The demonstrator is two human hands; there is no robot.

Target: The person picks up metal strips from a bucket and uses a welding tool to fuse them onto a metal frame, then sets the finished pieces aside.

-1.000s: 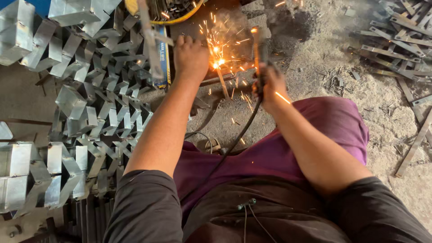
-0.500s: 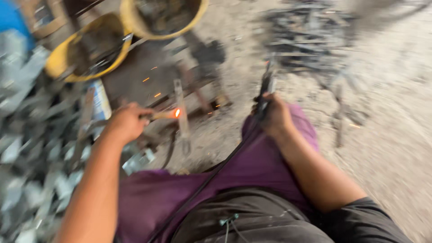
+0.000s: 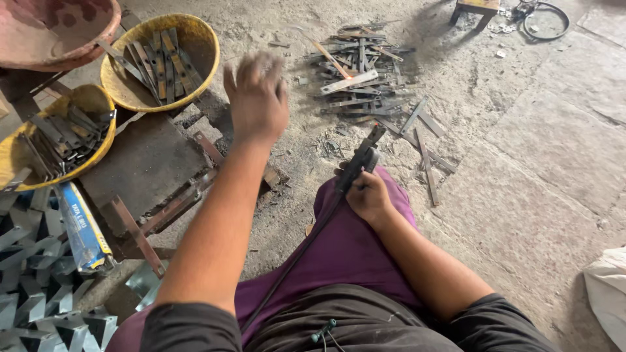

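The surface is a rough concrete floor, dusty and stained, with slab joints showing at the right; grit and metal scraps are lying across it. The person is sitting low, purple cloth covering the lap.

The right hand is closing firmly around the handle of a black welding electrode holder, which is resting over the right knee; its tip is pointing up and away towards the floor, and its black cable is trailing back across the lap.

The left hand is hovering in the air, fingers loosely spread and holding nothing; it is blurred, so finer detail cannot be told; it is hanging above the floor between the near yellow bowl and the scrap pile.

A low steel bench, dark and rusty, is standing at the left; two yellow bowls are holding flat metal strips, and a reddish bowl is sitting at the top left corner.

A pile of flat metal strips is lying on the floor ahead, well apart from both hands; bent galvanised brackets are heaped at the lower left, with a blue packet lying beside them; a white sack is showing at the right edge.
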